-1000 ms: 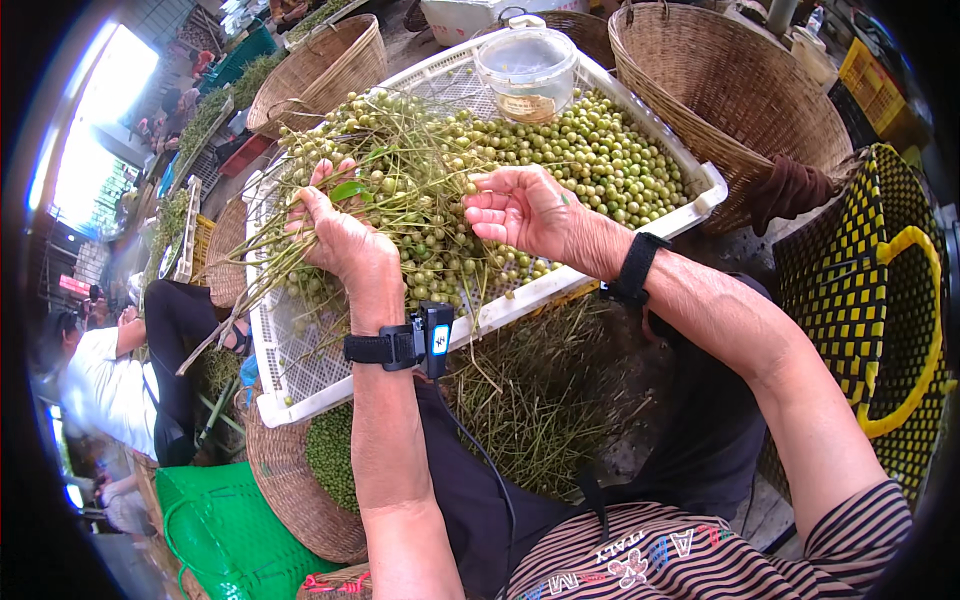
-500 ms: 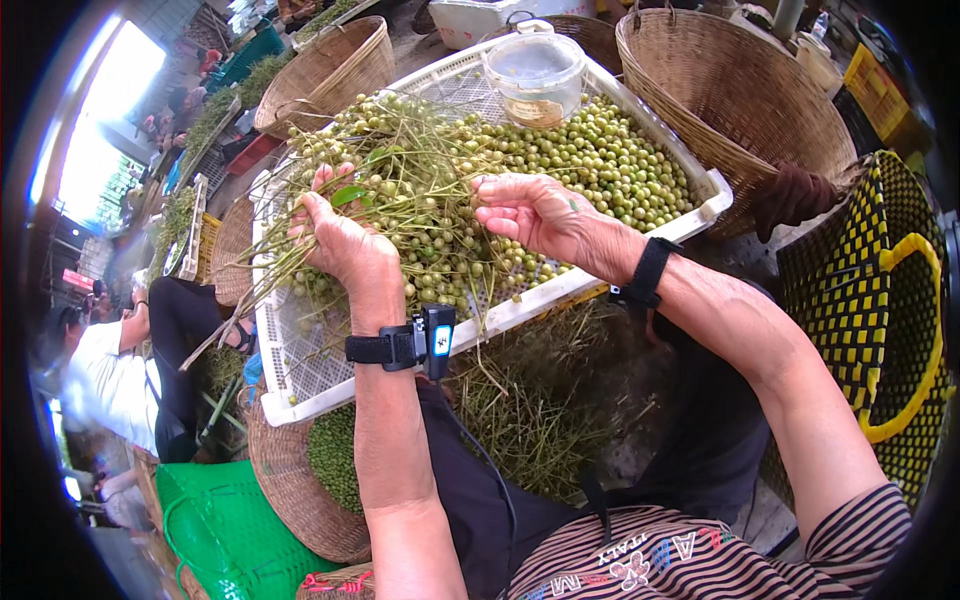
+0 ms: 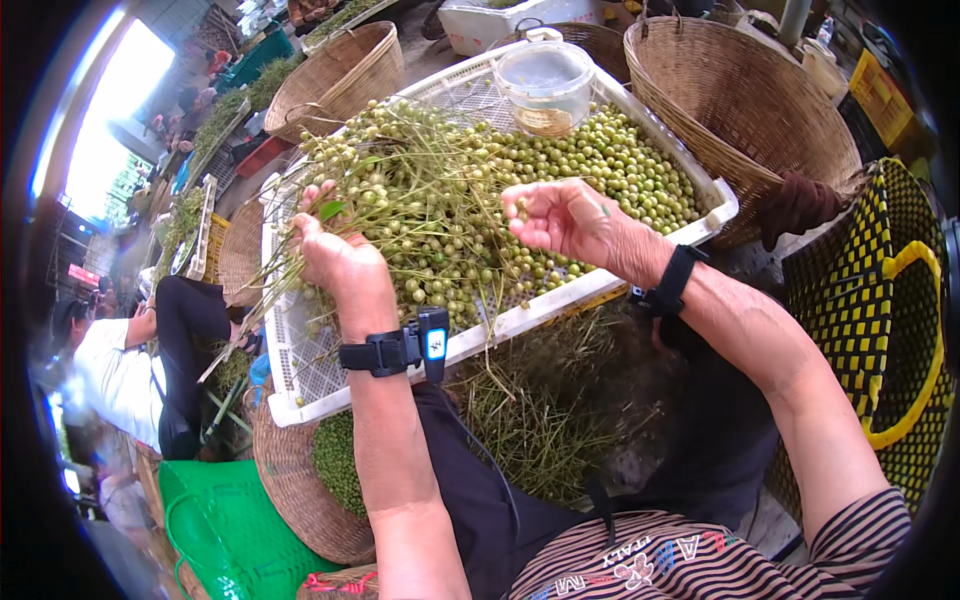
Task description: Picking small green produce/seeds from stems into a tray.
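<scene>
A white mesh tray [image 3: 508,326] stands before me, heaped with small round green fruits [image 3: 645,165] on its right side. Thin stalks with fruits still on them [image 3: 425,165] lie over its left and middle. My left hand [image 3: 345,262] is closed around a bunch of these stems at the tray's left, their bare ends poking out toward the lower left. Over the middle of the tray my right hand [image 3: 565,222] is curled, thumb and fingertips together on what looks like a small green fruit [image 3: 521,208]. A clear plastic tub [image 3: 545,85] rests at the tray's far side.
Large wicker baskets [image 3: 740,95] stand beyond the tray, and a black-and-yellow woven bag [image 3: 850,310] is at the right. Below the tray lie discarded stems [image 3: 530,420], a round basket of small green grains [image 3: 340,460] and a green basket [image 3: 225,520]. Another person [image 3: 120,370] sits at the left.
My right hand has drawn a little to the right, away from the stems, its fingers curling more. My left hand keeps its hold on the bunch. The whole view has shifted slightly.
</scene>
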A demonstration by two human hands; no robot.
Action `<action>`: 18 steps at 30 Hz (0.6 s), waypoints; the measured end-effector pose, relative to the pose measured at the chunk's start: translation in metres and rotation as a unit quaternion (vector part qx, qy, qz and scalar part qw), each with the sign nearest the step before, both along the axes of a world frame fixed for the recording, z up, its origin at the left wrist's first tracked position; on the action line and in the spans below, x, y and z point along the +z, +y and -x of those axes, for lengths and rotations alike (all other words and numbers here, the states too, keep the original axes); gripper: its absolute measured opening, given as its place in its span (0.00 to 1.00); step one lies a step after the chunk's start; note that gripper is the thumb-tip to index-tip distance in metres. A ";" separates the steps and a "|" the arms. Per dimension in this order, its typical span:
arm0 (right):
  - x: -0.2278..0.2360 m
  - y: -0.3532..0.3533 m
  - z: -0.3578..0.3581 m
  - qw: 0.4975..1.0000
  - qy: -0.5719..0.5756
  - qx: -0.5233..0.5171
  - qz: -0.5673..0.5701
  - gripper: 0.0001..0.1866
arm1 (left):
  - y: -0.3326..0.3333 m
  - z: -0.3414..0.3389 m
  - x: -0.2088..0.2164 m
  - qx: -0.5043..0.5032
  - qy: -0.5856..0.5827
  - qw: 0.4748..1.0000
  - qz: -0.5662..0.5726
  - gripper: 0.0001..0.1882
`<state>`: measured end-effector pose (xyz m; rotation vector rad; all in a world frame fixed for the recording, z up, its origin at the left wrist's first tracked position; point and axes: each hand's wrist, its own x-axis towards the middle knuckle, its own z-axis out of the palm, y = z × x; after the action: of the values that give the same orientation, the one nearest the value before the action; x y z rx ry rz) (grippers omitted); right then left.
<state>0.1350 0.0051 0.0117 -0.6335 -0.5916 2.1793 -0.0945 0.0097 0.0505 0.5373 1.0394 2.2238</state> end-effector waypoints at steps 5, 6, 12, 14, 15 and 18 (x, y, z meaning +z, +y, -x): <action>-0.005 -0.018 0.027 0.991 -0.014 0.133 -0.024 0.10 | -0.010 -0.015 0.001 -0.086 0.008 0.996 -0.023 0.13; -0.002 -0.018 0.032 0.992 -0.048 0.112 0.011 0.09 | -0.015 -0.018 0.002 -0.098 0.025 0.995 -0.010 0.17; -0.006 -0.007 0.039 0.999 -0.016 0.026 -0.015 0.12 | -0.021 -0.023 0.004 -0.155 -0.053 0.986 -0.021 0.15; 0.000 -0.009 0.039 0.997 0.020 0.051 -0.057 0.13 | -0.021 -0.019 0.001 -0.161 -0.055 0.985 -0.026 0.14; -0.003 -0.007 0.037 0.996 0.032 0.065 -0.051 0.12 | -0.019 -0.021 -0.001 -0.159 -0.055 0.985 -0.027 0.14; -0.008 -0.003 0.035 0.994 0.059 0.090 -0.023 0.08 | -0.019 -0.020 -0.002 -0.156 -0.039 0.986 -0.032 0.13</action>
<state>0.0999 0.0026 0.0032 -0.4378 -0.6572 2.3450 -0.0749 -0.0090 0.0485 0.5918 0.7868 1.9877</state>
